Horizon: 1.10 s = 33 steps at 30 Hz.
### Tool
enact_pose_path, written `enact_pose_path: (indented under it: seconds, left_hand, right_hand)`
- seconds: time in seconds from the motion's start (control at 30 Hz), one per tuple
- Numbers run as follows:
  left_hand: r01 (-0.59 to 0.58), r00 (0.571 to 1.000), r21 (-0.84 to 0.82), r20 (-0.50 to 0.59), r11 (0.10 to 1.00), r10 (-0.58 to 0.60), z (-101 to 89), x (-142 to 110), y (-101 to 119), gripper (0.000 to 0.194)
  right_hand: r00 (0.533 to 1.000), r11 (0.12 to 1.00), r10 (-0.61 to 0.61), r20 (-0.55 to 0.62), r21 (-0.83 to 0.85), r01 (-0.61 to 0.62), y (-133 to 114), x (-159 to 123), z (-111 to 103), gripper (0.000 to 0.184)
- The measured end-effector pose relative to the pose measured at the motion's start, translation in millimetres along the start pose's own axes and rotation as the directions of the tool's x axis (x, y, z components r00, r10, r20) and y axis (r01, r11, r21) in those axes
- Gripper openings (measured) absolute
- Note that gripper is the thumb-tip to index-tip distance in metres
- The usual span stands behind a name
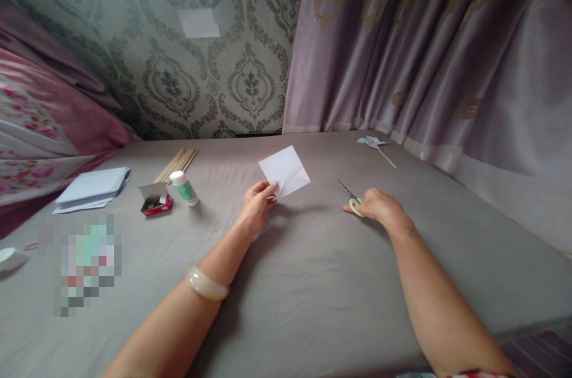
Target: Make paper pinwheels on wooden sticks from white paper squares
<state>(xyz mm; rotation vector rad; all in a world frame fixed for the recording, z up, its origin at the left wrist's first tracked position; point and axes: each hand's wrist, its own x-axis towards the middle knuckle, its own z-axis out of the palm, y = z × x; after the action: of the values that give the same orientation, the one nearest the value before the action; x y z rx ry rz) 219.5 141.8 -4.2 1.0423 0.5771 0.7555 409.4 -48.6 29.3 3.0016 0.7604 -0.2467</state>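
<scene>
My left hand [259, 204] pinches a square sheet of white paper [287, 169] by its near corner, between thumb and fingers. Crease lines show on the sheet, which is held up over the grey cloth. To the right, my right hand [379, 206] is closed around the pale green handles of a pair of scissors [353, 196]. The blades point away and to the left, apart from the paper. A whitish bangle [206, 284] circles my left forearm.
A paper pinwheel [372, 142] on a stick lies at the back right. On the left are a white-capped bottle [184, 188], a small red box [156, 205], several wooden sticks [179, 164] and a stack of paper [92, 186]. A blurred-out item [89, 265] lies nearer.
</scene>
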Motion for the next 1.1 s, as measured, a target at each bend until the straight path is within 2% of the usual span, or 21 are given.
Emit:
enact_pose_path:
  seconds: [0.2,0.4,0.6,0.87,1.0,1.1]
  left_hand:
    - [-0.04,0.999,0.033,0.03,0.999,0.039,-1.0,-1.7,-2.2,0.029]
    - [-0.079,0.997,0.064,0.02,0.995,0.078,0.1,-2.2,-2.2,0.028]
    - [-0.088,0.996,0.097,0.029,0.991,0.086,0.0,-2.7,-1.9,0.027]
    - [-0.102,0.993,0.225,-0.029,0.969,0.112,0.0,-5.0,-1.0,0.029]
    - [-0.12,0.988,0.347,-0.049,0.93,0.146,-2.9,-5.4,-2.7,0.029]
    - [-0.121,0.983,0.48,-0.066,0.869,0.174,-5.8,-4.2,-5.4,0.028]
  right_hand:
    - [0.992,1.0,0.029,0.119,-0.013,-0.028,13.7,6.9,-3.4,0.063]
    - [0.999,0.999,0.037,-0.01,-0.001,-0.037,13.4,8.2,0.1,0.055]
    - [0.98,0.995,-0.058,0.192,0.095,0.04,18.3,7.4,-2.2,0.05]
    - [0.955,0.958,-0.15,0.258,0.275,0.076,27.7,9.1,-1.5,0.036]
    - [0.977,0.965,-0.093,0.193,0.261,0.041,27.6,10.4,-3.1,0.043]
    - [0.999,0.973,-0.01,0.031,0.233,0.003,22.4,10.1,-4.0,0.04]
